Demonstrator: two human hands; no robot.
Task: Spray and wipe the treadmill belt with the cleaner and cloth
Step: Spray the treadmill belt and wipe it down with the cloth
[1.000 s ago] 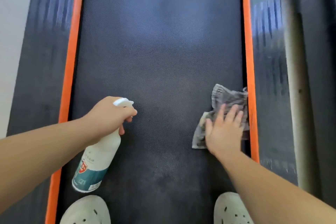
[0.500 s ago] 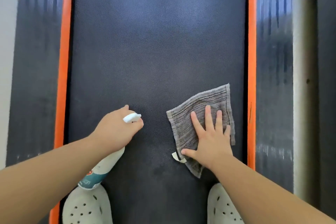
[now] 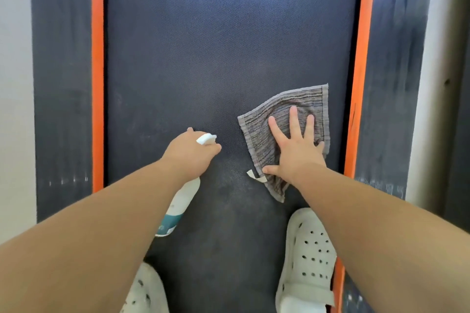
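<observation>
Over the belt, bottle label unreadable

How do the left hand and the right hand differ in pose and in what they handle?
The left hand grips the spray bottle with curled fingers; the right hand lies flat, fingers spread, pressing the grey cloth. The left hand is mid-belt; the right hand is nearer the right orange edge strip. Both reach out over the treadmill belt.

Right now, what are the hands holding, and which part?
The left hand grips the spray bottle round its neck, below the white nozzle. The right hand holds nothing: its straight fingers press the cloth on the belt.
</observation>
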